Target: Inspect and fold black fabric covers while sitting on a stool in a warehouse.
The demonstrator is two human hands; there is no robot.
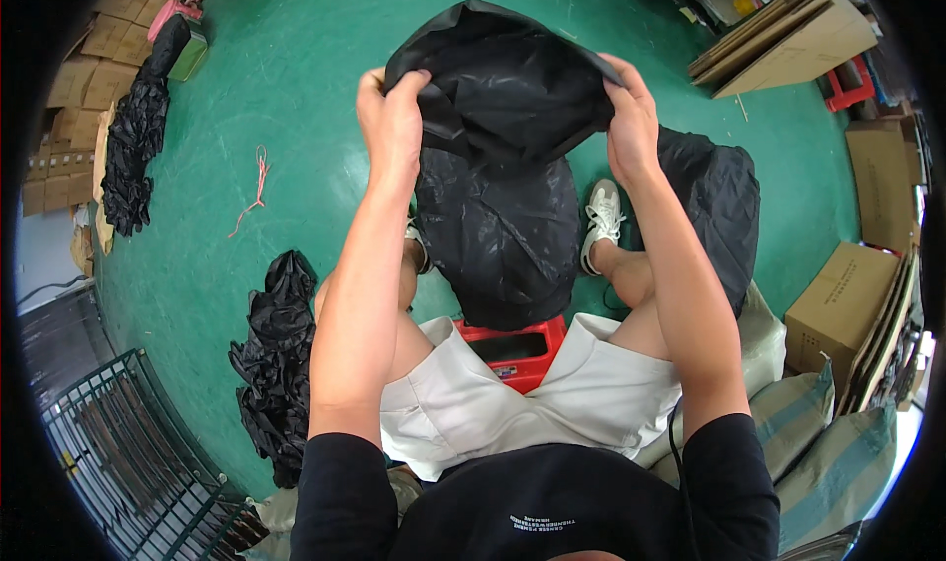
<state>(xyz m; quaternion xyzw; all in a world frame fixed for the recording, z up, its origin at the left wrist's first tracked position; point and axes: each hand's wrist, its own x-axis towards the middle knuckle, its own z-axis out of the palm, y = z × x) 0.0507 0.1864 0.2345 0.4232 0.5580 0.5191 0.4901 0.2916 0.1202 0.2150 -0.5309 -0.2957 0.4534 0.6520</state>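
Both my arms reach forward and stretch a black fabric cover (pixel 507 83) between them. My left hand (pixel 391 118) pinches its left edge, thumb on top. At the opposite edge my right hand (pixel 631 113) grips the cloth with the thumb inside the rim. The cover bulges away from me and its rim hangs loosely toward me. Below it, between my feet, stands a rounded bundle wrapped in black fabric (pixel 503 236). A red plastic stool (pixel 537 369) shows between my thighs, behind that bundle.
Crumpled black covers (pixel 276 364) lie to my left, and another black bundle (pixel 709 206) stands at right. Pink string (pixel 261 182) lies on the green floor. Cardboard boxes (pixel 843 300), flattened cartons (pixel 788 44), woven sacks (pixel 838 462) and a metal rack (pixel 138 453) stand around.
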